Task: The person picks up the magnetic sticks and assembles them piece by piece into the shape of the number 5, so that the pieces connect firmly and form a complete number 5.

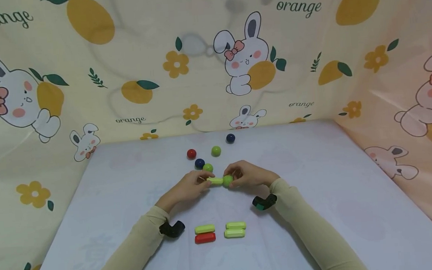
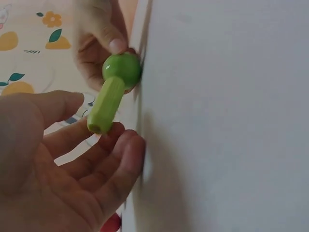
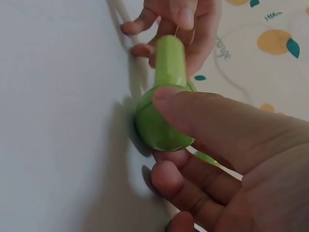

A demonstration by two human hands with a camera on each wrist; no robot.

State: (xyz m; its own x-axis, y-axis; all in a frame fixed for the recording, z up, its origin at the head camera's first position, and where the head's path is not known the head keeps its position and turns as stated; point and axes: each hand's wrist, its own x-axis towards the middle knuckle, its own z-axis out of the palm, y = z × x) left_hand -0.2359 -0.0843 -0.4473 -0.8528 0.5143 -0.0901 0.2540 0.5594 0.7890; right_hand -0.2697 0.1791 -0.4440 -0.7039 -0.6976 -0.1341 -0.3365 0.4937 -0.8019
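Observation:
My right hand (image 1: 250, 174) pinches a green ball (image 1: 228, 181) between thumb and fingers above the white table. A light green faceted stick (image 1: 215, 180) is joined to the ball and points toward my left hand (image 1: 190, 186). In the left wrist view the stick (image 2: 106, 106) angles down from the ball (image 2: 121, 68). There the left thumb stands apart from the stick, while the other fingers spread loosely around its free end. The right wrist view shows the right thumb pressed on the ball (image 3: 161, 126), close to the stick's base (image 3: 170, 63).
Beyond the hands lie a red ball (image 1: 191, 154), two dark blue balls (image 1: 199, 163) and two more green balls (image 1: 216, 151). Nearer the front are a red stick (image 1: 205, 238) and three light green sticks (image 1: 235, 225), in two pairs. A printed cloth (image 1: 206, 90) backs the table.

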